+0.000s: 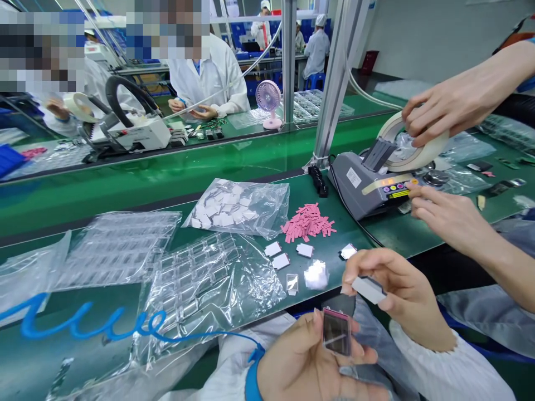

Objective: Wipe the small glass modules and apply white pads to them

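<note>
At the lower right, my left hand (pixel 309 356), with a blue wrist strap, is palm up and holds a small dark-faced square part (pixel 336 332) with a pink upper edge between thumb and fingers. Just above and to the right, my right hand (pixel 401 295) pinches a small white and grey piece (pixel 369 289). Similar white pieces (pixel 281 260) lie on the green table near a stack of clear film squares (pixel 316 275) and a small framed part (pixel 292 284). Behind them is a pile of pink strips (pixel 308 223).
A bag of white pieces (pixel 228 209) and clear trays (pixel 196 273) lie left of centre. A blue coiled cord (pixel 137 326) crosses the lower left. At right, another person's hands (pixel 455 217) touch a grey tape dispenser (pixel 368 186). A metal post (pixel 332 83) stands behind.
</note>
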`<state>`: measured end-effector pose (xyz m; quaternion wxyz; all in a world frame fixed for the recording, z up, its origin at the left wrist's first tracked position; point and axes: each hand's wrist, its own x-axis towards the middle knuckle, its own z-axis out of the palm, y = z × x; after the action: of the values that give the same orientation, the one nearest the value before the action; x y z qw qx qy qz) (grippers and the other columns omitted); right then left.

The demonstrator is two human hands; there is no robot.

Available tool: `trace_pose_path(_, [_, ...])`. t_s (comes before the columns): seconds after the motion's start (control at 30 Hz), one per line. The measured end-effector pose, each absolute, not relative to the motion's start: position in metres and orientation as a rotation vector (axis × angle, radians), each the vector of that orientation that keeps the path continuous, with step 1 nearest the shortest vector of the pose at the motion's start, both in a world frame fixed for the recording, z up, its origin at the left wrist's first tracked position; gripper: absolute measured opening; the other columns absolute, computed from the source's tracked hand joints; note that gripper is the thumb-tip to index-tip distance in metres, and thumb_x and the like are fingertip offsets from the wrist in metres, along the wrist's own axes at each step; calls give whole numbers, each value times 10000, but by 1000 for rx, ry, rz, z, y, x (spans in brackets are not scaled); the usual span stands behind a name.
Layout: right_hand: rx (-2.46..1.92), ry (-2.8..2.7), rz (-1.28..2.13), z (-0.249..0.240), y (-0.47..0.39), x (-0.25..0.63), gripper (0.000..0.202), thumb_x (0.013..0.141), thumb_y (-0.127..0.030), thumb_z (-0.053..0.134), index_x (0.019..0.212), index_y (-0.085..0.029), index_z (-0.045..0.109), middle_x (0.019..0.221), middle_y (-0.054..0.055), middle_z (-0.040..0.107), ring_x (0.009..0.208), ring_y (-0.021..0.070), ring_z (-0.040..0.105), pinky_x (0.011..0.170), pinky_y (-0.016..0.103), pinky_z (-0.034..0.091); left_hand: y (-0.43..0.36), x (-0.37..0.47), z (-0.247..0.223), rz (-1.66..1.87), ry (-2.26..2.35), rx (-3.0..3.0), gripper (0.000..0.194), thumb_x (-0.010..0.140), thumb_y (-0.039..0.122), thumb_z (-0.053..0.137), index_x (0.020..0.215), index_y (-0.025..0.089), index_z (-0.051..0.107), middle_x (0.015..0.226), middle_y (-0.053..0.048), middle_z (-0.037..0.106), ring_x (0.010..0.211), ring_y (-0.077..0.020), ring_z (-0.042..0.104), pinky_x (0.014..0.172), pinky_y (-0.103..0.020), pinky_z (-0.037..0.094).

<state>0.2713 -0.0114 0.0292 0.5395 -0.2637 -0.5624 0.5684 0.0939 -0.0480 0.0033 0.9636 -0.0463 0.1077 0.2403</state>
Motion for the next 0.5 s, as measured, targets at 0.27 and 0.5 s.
trace_pose_path(0.27, [-509,-2221,898,56,2,286,189,838,-209,624,1022,-170,632,993,81,642,873,131,628,751,212,514,-49,97,3,513,383,25,446,817,509,522,877,100,688,736,-48,661,752,-143,582,854,-417,401])
trace_pose_path(0.5, [-502,-2550,693,67,4,279,162,887,-148,534,987,-212,644,983,58,660,884,129,603,763,255,503,-46,102,6,477,467,-16,421,742,542,604,758,126,670,714,-28,606,675,-122,543,794,-404,405])
